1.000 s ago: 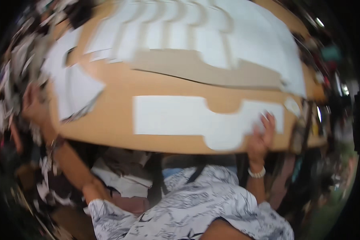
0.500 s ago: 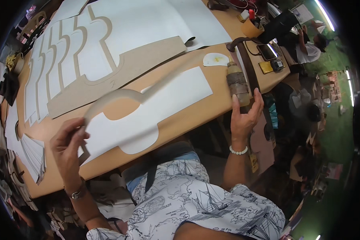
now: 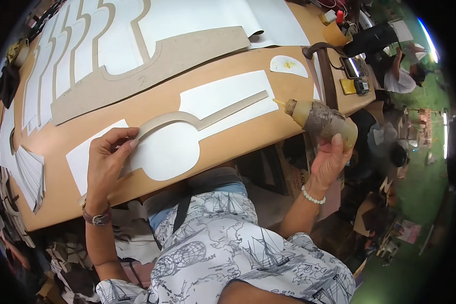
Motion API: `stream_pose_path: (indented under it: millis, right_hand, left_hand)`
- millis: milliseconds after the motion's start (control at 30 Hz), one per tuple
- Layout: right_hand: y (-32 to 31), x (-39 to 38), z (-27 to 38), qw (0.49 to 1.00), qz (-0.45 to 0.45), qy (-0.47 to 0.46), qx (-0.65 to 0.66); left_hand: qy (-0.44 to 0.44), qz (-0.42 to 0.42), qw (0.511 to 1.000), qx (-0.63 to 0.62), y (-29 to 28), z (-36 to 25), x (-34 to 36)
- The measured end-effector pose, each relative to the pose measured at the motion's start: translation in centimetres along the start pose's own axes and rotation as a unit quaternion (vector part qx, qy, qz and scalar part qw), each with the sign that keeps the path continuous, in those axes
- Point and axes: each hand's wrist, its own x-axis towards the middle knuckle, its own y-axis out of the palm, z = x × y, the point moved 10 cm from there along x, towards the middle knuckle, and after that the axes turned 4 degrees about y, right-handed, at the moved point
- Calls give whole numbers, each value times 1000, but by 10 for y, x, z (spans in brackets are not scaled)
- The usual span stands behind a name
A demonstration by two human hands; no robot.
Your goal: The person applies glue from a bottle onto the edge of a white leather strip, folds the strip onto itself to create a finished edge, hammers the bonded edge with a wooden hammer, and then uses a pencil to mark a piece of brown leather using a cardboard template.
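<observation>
My left hand [image 3: 109, 152] pinches a narrow grey-beige curved strip [image 3: 233, 107] near its left end, between thumb and fingers. The strip arches over a white cut-out sheet [image 3: 169, 152] with a rounded lobe; its straight arm runs right across the sheet. Closed around the base of a yellowish squeeze bottle [image 3: 321, 120], my right hand [image 3: 332, 164] has it tilted past the table's front edge. The bottle has a worn dark wrap, and its thin yellow nozzle points left toward the strip's far end. A white scrap [image 3: 283, 70] with yellow smears lies beyond the bottle.
A large grey-beige board pattern [image 3: 197, 48] lies behind the sheet, with several curved strips at the back left. Fanned white pieces [image 3: 25, 172] sit at the left edge. At the right are a brown strap [image 3: 328, 81], a phone [image 3: 353, 67] and an orange holder [image 3: 334, 35].
My right hand has raised the bottle from the table's right side and tipped it left. My left hand has moved right and lowered the strip over the white sheet, which has also shifted.
</observation>
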Motion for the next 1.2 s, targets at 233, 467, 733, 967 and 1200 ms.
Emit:
stream_pose_path:
  millis: [233,467,733,967,1200]
  right_hand:
    - [15,-4,-21,990,32,110,78]
    - [16,-3,-37,971,39,168,165]
    - [19,-3,-16,997,35,68,19]
    - [30,-6,-3,995,85,4,-54]
    - [38,-6,3,987,104,-47,-116]
  left_hand:
    - [11,-16,1000,-24,-2,4,-2]
    - [-8,-7,1000,-2,0,4,-5]
    - [8,-12,1000,11,0,-1,-3]
    - [-16,-13,999,-29,-2,3,-2]
    - [-15,-9,999,-28,0,2,-1]
